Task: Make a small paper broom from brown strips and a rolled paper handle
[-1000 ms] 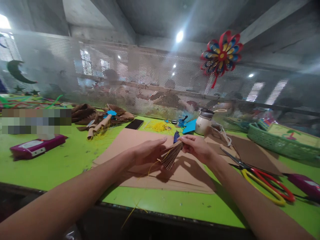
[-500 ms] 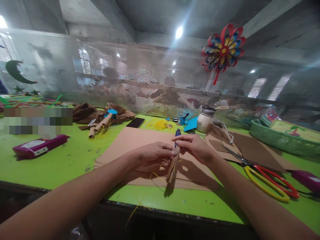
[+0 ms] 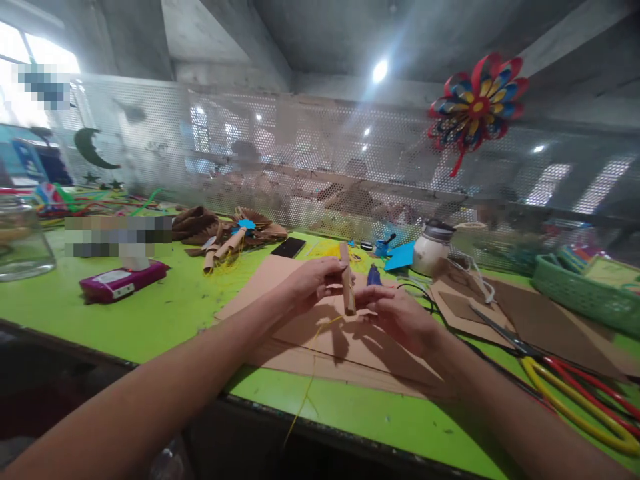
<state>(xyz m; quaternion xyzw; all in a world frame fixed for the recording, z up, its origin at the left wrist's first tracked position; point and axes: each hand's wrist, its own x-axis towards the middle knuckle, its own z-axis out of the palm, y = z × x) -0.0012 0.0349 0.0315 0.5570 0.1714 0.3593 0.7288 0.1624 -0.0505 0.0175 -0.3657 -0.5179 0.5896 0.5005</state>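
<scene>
Over a stack of brown cardboard sheets (image 3: 255, 287), my left hand (image 3: 317, 283) is closed on a narrow folded cardboard strip (image 3: 349, 287), its fingers pinching the left side. The strip stands nearly upright, with its lower end towards me. At that lower end the fingertips of my right hand (image 3: 400, 313) grip its right edge; the thumb is partly hidden. Thin yellow string (image 3: 315, 360) hangs from the strip across the cardboard and over the table edge. Just behind my right fingers is a blue tool (image 3: 373, 275) that looks like a glue gun.
Large scissors (image 3: 525, 350) lie on cardboard at the right, near a green basket (image 3: 580, 293). Behind are a white jar (image 3: 433, 247), blue paper (image 3: 401, 258) and a phone (image 3: 289, 248). Brown paper rolls (image 3: 225, 250) and a purple tissue pack (image 3: 123, 280) lie left.
The strip has moved up and away from me, with its lower end raised. My right hand has shifted from its upper part to its lower end. The view has turned left.
</scene>
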